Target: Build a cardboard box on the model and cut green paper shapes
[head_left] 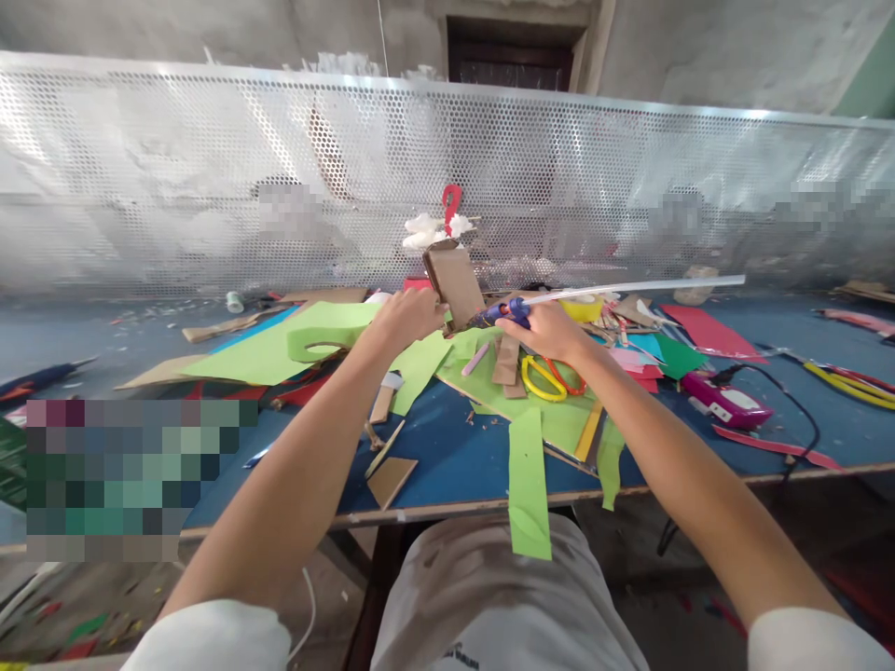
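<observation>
My right hand (549, 328) is closed around a blue hot glue gun (514, 309), and a long clear glue stick (643, 287) juts out of its back to the right. The gun's nozzle points left, at the lower edge of a brown cardboard box shape (458, 280). My left hand (412, 315) grips the left side of that cardboard shape, its fingertips partly hidden. White fluffy pieces (428, 231) and a red curved piece (452, 200) show at the top of the cardboard. Whether the nozzle touches the cardboard I cannot tell.
Light green sheets (252, 345) and cardboard scraps (392, 480) litter the blue table (447, 466). Yellow-handled scissors (543, 380) lie near my right forearm. A purple device (727, 399) with a black cord stands at right. A perforated metal panel (210, 177) runs behind the table.
</observation>
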`<action>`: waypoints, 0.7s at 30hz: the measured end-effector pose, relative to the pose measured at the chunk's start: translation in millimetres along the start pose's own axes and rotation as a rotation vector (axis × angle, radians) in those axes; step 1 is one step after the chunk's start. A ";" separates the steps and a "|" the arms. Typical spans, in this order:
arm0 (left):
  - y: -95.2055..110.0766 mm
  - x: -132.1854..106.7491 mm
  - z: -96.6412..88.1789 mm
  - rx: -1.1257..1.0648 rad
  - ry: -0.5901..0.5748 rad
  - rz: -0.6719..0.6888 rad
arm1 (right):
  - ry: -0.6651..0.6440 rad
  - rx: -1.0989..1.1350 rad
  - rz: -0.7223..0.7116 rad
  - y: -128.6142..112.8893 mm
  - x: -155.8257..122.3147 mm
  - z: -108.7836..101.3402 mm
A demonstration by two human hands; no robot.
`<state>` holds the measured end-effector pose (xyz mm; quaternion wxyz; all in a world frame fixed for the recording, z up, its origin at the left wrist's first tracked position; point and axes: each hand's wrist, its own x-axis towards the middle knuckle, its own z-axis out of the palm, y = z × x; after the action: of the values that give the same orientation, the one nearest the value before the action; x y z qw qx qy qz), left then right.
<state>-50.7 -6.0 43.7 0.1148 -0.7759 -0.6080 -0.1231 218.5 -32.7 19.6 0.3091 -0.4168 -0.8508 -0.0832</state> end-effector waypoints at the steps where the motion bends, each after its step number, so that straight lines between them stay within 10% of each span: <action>1: -0.5 0.1 0.2 -0.002 0.000 0.001 | -0.001 0.002 -0.005 0.5 0.0 -0.7; 21: -2.7 0.3 2.2 -0.001 0.015 -0.013 | 0.009 0.004 -0.016 5.1 0.2 -4.1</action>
<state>-53.2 -4.4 41.9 0.1181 -0.7712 -0.6119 -0.1298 224.2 -30.9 22.3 0.3129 -0.4089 -0.8530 -0.0859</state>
